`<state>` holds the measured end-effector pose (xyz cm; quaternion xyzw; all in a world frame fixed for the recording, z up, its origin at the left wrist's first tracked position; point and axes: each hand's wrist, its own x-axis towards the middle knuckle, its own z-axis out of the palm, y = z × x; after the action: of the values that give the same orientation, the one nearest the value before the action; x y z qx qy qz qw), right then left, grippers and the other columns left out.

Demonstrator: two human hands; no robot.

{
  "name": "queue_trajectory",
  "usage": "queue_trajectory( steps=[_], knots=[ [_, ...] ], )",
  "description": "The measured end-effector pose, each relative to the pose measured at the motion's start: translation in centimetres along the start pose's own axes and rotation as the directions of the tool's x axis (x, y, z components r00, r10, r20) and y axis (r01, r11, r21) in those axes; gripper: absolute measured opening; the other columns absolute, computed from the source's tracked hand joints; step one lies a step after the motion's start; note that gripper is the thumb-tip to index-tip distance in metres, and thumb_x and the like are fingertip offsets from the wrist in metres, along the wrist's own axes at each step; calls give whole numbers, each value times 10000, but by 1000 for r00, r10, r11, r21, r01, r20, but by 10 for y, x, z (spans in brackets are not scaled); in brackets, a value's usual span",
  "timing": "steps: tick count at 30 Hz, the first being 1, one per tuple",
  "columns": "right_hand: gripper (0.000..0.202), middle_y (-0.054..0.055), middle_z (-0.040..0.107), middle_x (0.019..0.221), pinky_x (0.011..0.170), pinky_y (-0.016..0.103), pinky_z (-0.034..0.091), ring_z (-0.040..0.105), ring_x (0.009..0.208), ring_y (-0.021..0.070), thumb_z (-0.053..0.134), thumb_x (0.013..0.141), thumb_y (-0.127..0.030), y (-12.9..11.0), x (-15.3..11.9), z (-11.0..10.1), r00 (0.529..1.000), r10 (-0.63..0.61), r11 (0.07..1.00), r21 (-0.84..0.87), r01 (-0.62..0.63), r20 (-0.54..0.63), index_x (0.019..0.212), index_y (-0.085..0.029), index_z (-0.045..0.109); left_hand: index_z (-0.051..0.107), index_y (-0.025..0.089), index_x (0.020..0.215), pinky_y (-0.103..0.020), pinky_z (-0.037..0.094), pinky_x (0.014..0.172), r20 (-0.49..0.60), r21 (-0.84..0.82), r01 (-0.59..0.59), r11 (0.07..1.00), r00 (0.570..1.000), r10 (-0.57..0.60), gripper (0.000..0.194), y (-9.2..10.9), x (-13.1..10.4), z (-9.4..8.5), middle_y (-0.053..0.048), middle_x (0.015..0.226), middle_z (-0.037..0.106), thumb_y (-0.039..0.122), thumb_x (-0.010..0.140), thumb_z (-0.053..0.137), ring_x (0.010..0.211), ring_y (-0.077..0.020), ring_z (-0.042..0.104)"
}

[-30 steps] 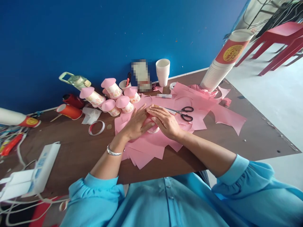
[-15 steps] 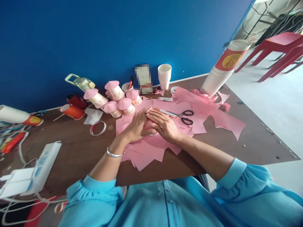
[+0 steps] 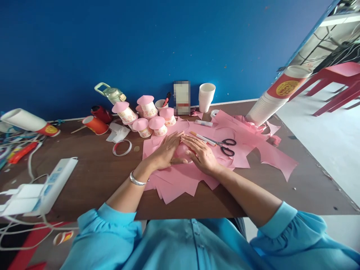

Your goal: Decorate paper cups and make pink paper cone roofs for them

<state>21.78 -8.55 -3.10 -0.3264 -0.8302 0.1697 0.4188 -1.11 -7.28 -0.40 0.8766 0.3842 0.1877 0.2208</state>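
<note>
My left hand (image 3: 168,152) and my right hand (image 3: 203,153) are cupped around a pink paper cone (image 3: 182,150), fingertips nearly meeting over its far side. What stands under the cone is mostly hidden. Pink paper sheets (image 3: 180,183) lie spread beneath both hands. Black-handled scissors (image 3: 227,147) rest on the paper to the right of my right hand, by an orange-and-white pen (image 3: 201,137). Behind my left hand stand several small cups with pink cone tops (image 3: 156,125).
A tape roll (image 3: 122,147) lies left of the paper. White cups (image 3: 206,98) stand by the blue wall, with a long leaning cup stack (image 3: 268,103) at right. A power strip (image 3: 57,185) and cables are at left; a glue stick (image 3: 204,123) lies behind the pen.
The camera view has shifted, so the table items appear farther right. Both hands stay around the pink cone, with slightly more of it showing between them.
</note>
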Motion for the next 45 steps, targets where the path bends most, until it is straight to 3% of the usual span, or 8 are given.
queue_trajectory(
  steps=[5,12,21,27,30,35,41,45],
  knots=[
    [531,134,651,1506,1235,596,451,593,1434,315,441,1092,-508,0,-1,-4,999,31,999,-6,-32,-26,1541,-241,533,322,281,1647,-616,368,1269,-50,-40,63,997,997,-65,1024,-10,-15,3,-200,1697,389,596,815,829,1594,-390,356],
    [593,167,623,1527,1182,616,486,582,1432,354,563,1048,-496,-5,-3,0,1000,14,999,-32,-14,3,1566,-224,468,505,200,1525,-561,474,1166,-6,-63,114,991,993,-115,872,10,-5,16,-185,1521,595,472,781,868,1422,-379,555],
    [614,150,628,1520,1198,633,466,559,1454,361,595,1031,-486,-8,-2,-3,999,35,999,-23,-36,-32,1582,-266,436,623,207,1282,-549,550,1070,-175,-78,224,972,956,-234,582,14,-4,35,-136,1282,727,482,814,834,1246,-368,677],
    [610,165,613,1523,1179,610,489,588,1418,339,497,1059,-594,-13,0,-15,981,88,989,134,-65,-175,1577,-279,429,557,228,1293,-501,632,911,-378,-260,254,931,861,-340,764,25,-7,37,-135,1251,732,537,694,915,1149,-351,719],
    [543,161,627,1500,1150,576,523,626,1380,310,460,1081,-574,-8,-1,-11,954,232,945,277,-175,-191,1543,-289,459,637,227,1178,-481,635,908,-330,-441,232,867,857,-397,590,32,-6,32,-105,1160,764,585,762,853,1094,-310,732],
    [436,130,700,1369,1010,484,607,715,1185,260,532,1067,-532,2,-2,-2,936,345,878,378,-294,-74,1427,-288,560,696,202,1138,-458,638,880,-308,-575,175,799,859,-410,594,29,-3,28,-125,1147,774,634,754,838,1074,-315,733],
    [565,136,611,1493,1108,493,564,631,1341,294,597,1016,-607,-6,-2,-3,946,299,765,562,-314,121,1478,-289,532,661,189,1234,-455,609,926,-373,-540,153,827,838,-399,693,30,-1,29,-154,1257,724,679,770,822,1169,-330,688],
    [647,133,622,1467,1121,496,562,636,1324,317,715,942,-604,-14,-2,-1,916,364,747,534,-396,170,1469,-266,552,639,175,1224,-541,570,976,-367,-511,177,841,839,-401,792,31,-1,33,-185,1266,686,740,705,836,1199,-385,646]
  ],
)
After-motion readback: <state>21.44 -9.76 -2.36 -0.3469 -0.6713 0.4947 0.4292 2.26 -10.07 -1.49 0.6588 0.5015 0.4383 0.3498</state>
